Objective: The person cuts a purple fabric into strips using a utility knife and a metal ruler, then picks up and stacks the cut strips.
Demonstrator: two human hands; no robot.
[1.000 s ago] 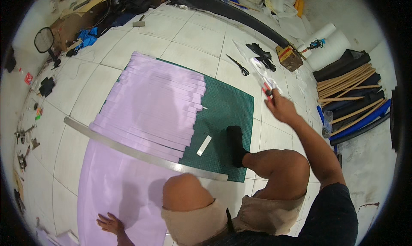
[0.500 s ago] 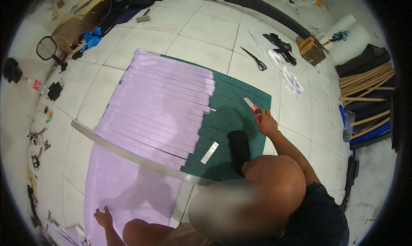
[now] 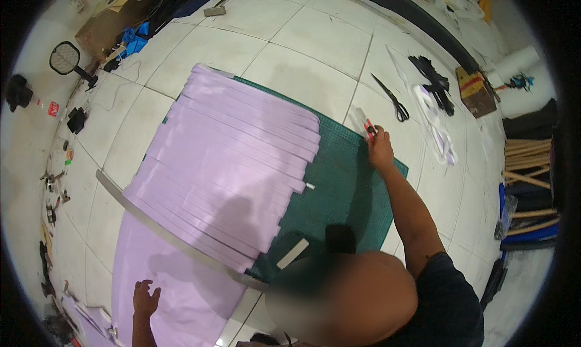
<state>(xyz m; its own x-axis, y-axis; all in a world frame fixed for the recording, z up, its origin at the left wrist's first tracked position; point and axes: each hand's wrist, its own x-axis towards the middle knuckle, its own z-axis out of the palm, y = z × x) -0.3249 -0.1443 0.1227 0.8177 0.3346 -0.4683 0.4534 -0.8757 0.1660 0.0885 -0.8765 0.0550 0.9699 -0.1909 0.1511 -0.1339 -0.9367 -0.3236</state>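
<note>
My right hand (image 3: 380,151) grips a red utility knife (image 3: 370,129) above the far right edge of the green cutting mat (image 3: 348,165). The knife's blade points away from me. Lilac sheet material (image 3: 181,310) runs up the left side, and its far part is cut into several parallel strips (image 3: 224,123) lying on the mat. A long metal straightedge (image 3: 163,233) crosses the sheet at the near end of the strips. Over the near, uncut part, my left hand (image 3: 146,297) has its fingers apart and holds nothing.
A small pale rectangular piece (image 3: 293,254) lies on the mat. Black scissors (image 3: 393,100), black scraps (image 3: 433,83) and white-lilac scraps (image 3: 439,126) are on the tiled floor at right. A box (image 3: 475,92) and stacked rods (image 3: 528,159) stand by the right wall.
My right hand has carried the knife farther away, toward the mat's far edge. My left hand stays over the lilac sheet, fingers apart. The whole view has shifted a little.
</note>
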